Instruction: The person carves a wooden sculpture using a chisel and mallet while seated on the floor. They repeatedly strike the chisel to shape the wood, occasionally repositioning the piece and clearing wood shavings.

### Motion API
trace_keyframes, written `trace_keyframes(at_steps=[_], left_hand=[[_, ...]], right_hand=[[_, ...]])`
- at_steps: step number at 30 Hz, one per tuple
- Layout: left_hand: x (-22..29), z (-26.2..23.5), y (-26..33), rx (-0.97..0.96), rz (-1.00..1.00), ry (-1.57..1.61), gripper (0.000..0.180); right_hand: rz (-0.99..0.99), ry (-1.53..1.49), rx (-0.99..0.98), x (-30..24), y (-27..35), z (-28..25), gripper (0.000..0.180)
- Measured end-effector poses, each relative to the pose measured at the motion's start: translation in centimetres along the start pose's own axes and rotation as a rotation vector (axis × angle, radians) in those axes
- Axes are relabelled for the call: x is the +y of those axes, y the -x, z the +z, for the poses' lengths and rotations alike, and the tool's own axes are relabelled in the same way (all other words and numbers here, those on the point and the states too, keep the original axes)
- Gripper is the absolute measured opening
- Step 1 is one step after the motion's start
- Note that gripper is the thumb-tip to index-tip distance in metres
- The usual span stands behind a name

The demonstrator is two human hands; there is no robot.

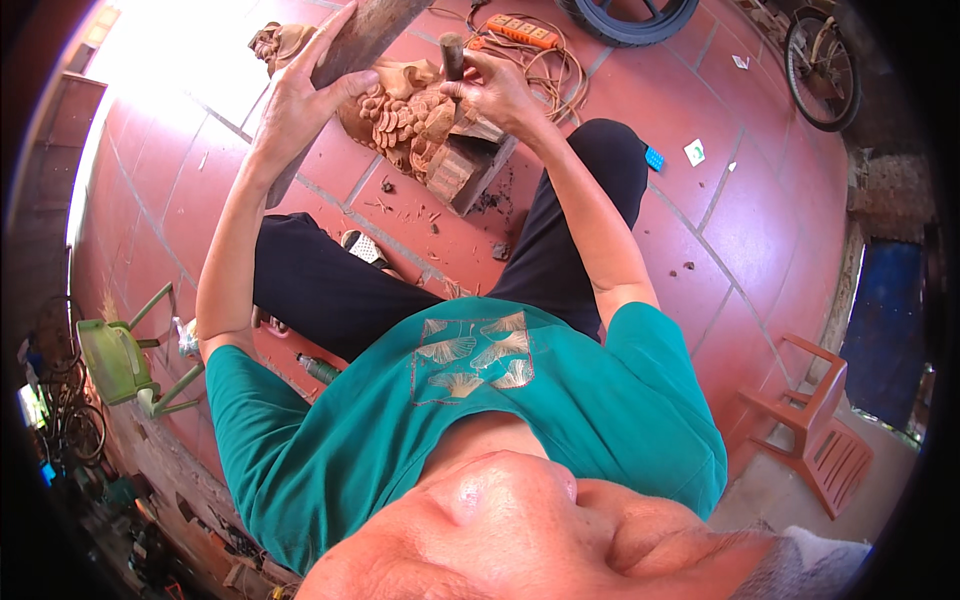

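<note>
A brown wood carving (400, 125) with scale-like relief lies on the tiled floor in front of my crossed legs, its squared block end toward me. My left hand (298, 100) grips a long, thick wooden bar (362, 42) that slants past the carving's left side, thumb to the right and fingers along the far side. The bar's upper end runs out of the picture. Over the carving's right part, my right hand (500, 95) is closed on a chisel-like tool with a short round wooden handle (452, 55). Its lower end is hidden.
Wood chips (400, 207) litter the floor near the carving. Beyond it lie an orange power strip (522, 31) and coiled cable (565, 85). A green stool (115, 360) stands left, and a reddish plastic chair (815, 425) right. Wheels (822, 75) show at far right.
</note>
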State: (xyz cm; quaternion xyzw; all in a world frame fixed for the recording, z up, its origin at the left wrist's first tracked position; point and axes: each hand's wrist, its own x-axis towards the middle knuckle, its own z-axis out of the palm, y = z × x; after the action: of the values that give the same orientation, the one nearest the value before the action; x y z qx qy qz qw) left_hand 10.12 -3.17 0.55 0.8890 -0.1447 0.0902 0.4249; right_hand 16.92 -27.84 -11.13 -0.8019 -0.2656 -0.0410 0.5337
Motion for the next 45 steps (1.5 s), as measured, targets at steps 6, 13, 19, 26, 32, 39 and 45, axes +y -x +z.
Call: trace_keyframes(at_steps=[6,13,19,26,32,39,45], left_hand=[[0.8,0.2,0.4,0.015,-0.072,0.118,0.077],[-0.2,0.7,0.1,-0.15,0.042,-0.026,0.078],[0.9,-0.5,-0.1,0.05,0.004,0.014,0.074],[0.7,0.6,0.6,-0.202,0.033,-0.04,0.076],[0.5,0.3,0.6,-0.102,-0.001,-0.008,0.075],[1.0,0.0,0.2,0.034,0.056,-0.062,0.073],[1.4,0.1,0.5,0.017,0.004,0.015,0.076]], right_hand=[[0.032,0.053,-0.037,-1.1,-0.2,0.0,0.033],[-0.031,0.041,-0.041,-1.2,0.0,0.4,0.032],[-0.036,-0.066,-0.039,-1.2,0.1,0.7,0.035],[-0.172,0.12,-0.01,-1.2,0.2,0.8,0.034],[-0.008,0.111,-0.005,-1.1,-0.1,-0.5,0.026],[0.052,-0.026,-0.039,-0.3,0.2,0.2,0.034],[-0.055,0.073,-0.033,-0.8,0.1,0.7,0.038]])
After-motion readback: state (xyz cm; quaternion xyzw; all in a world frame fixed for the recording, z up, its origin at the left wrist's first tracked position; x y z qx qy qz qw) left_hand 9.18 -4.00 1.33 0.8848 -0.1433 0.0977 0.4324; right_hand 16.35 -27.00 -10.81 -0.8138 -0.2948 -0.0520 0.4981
